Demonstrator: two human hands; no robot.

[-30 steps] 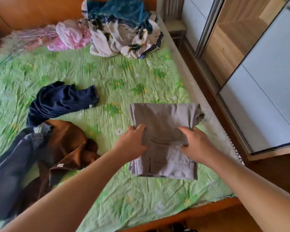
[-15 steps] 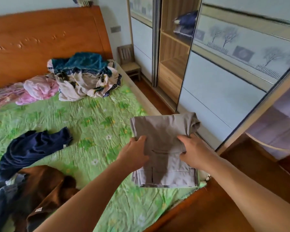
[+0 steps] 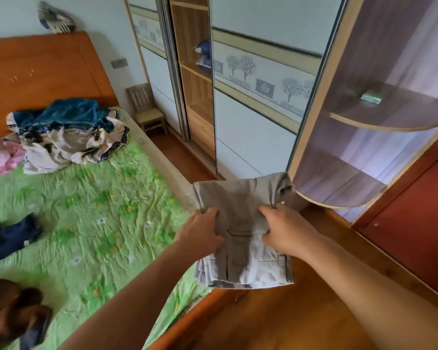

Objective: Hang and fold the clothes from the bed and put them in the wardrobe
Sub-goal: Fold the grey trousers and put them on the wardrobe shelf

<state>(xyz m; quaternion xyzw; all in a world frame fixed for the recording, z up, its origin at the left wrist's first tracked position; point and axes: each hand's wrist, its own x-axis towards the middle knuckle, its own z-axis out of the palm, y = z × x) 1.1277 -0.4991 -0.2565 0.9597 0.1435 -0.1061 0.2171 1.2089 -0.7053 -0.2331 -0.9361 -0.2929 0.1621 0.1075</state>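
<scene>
The left hand [image 3: 202,233] is grasping the folded trousers [image 3: 240,198] at nine o'clock, the right hand [image 3: 286,233] at three o'clock, holding them over the bed [image 3: 86,210] corner, the wardrobe [image 3: 250,137] at twelve o'clock.

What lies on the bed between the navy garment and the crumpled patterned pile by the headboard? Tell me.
Only bare, wrinkled green sheet between the navy garment and the patterned pile; the head view shows nothing lying on that stretch.

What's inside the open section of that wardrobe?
Wooden shelves and dark blue clothes on an upper shelf, half hidden by the sliding door. Whatever lies behind that door cannot be seen.
</scene>
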